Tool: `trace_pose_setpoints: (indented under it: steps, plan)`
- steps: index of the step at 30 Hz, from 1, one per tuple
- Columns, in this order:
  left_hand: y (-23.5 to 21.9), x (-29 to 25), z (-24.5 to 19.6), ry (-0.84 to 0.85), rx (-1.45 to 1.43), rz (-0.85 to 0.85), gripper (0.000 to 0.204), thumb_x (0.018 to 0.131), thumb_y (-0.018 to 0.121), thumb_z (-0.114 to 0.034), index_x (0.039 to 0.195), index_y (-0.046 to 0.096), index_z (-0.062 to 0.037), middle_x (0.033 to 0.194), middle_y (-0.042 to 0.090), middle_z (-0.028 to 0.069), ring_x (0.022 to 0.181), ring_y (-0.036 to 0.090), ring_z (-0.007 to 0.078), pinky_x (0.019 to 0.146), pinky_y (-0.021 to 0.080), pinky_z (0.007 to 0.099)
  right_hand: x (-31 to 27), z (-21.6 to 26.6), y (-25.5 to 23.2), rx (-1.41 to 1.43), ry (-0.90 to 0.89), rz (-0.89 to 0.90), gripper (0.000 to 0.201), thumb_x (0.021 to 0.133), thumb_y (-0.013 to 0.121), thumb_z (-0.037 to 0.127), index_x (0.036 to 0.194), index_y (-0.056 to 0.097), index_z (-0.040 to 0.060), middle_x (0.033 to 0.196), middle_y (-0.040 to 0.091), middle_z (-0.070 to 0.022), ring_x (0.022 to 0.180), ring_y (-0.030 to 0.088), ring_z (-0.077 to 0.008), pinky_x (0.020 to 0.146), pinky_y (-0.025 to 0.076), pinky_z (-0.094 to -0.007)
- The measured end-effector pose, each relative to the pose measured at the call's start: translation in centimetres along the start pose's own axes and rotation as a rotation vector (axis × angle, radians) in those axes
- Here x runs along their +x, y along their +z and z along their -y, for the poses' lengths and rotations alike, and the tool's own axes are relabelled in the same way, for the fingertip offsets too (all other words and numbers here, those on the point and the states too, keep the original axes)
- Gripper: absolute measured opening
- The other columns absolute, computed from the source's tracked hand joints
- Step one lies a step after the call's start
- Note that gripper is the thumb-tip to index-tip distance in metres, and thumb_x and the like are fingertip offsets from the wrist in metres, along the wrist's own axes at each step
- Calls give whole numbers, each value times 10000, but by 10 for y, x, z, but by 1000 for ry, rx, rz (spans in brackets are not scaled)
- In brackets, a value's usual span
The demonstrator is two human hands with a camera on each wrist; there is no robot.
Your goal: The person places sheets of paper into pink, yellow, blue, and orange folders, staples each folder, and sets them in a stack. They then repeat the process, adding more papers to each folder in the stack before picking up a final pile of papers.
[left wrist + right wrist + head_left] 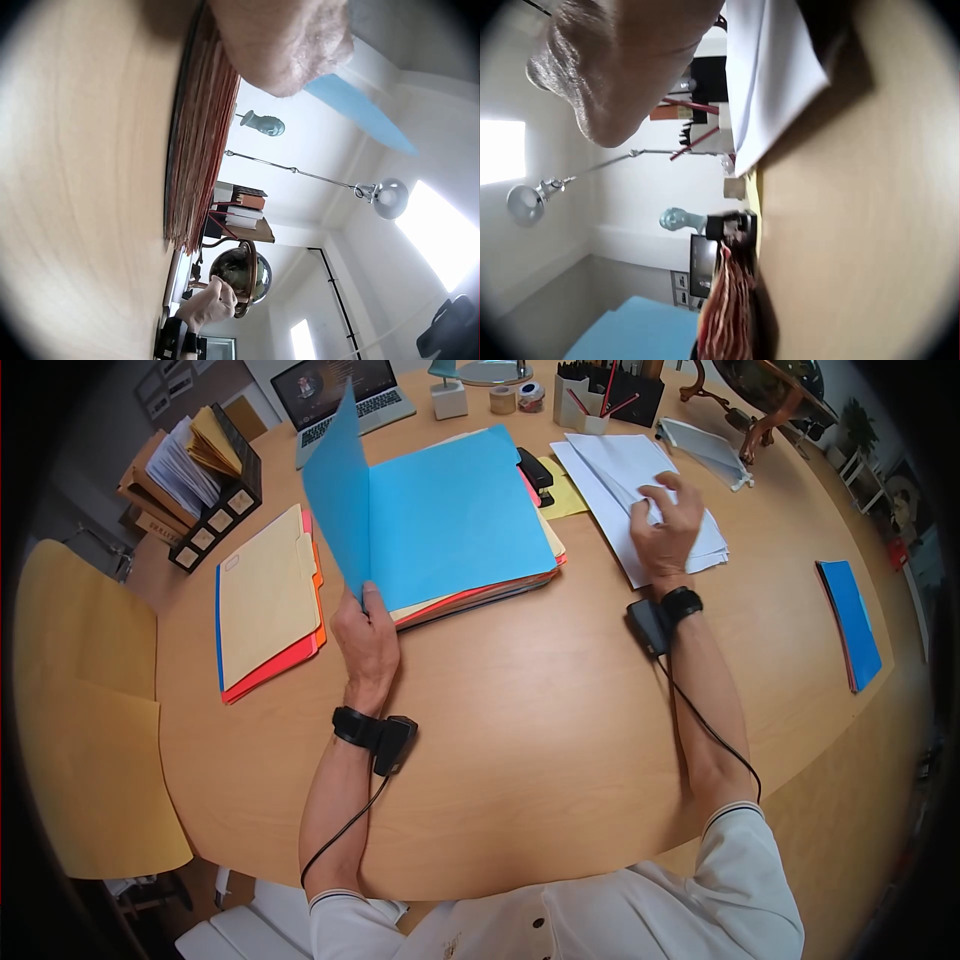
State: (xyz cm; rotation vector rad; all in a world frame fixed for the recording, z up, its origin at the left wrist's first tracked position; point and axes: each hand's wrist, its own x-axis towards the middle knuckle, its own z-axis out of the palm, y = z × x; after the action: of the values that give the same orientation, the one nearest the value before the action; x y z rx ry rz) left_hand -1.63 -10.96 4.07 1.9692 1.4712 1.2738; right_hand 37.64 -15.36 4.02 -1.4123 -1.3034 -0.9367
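My left hand point(365, 640) grips the near end of a blue file folder point(455, 525) at its fold, the thumb on the inside. The folder's left cover point(338, 490) stands raised, and its other half lies flat on a thick stack of folders point(199, 142) with red and cream edges. To the right, my right hand point(668, 530) hovers close over a loose pile of white papers point(615, 480), fingers loosely bent. The sheets are fanned unevenly, and one corner of the white paper point(772, 90) lifts off the table in the right wrist view.
Cream and red folders point(268, 600) lie to the left, before a file holder point(215, 510). A stapler point(536, 475) and yellow paper point(566, 490) sit between stack and papers. Behind are a laptop point(350, 405), pen holder point(583, 405) and globe point(770, 390). A blue booklet point(848, 625) lies far right.
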Motion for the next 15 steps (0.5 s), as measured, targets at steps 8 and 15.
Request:
trace_pose_setpoints:
  steps: [8, 15]
  plan:
    - [8, 6, 18, 273, -77, -149, 349, 1035, 492, -78, 1353, 612, -1, 1204, 662, 165, 1065, 626, 189, 858, 495, 281, -13, 105, 10, 506, 182, 541, 142, 837, 680, 85, 955, 716, 14, 930, 650, -151, 837, 644, -329, 746, 520, -415]
    - [0, 1, 5, 198, -179, -81, 406, 897, 537, 49, 1286, 649, 12, 1410, 538, 153, 1184, 587, 216, 930, 503, 282, -15, 105, 14, 501, 295, 677, 206, 879, 694, 179, 1003, 741, 22, 898, 628, -164, 816, 624, -345, 727, 495, -425]
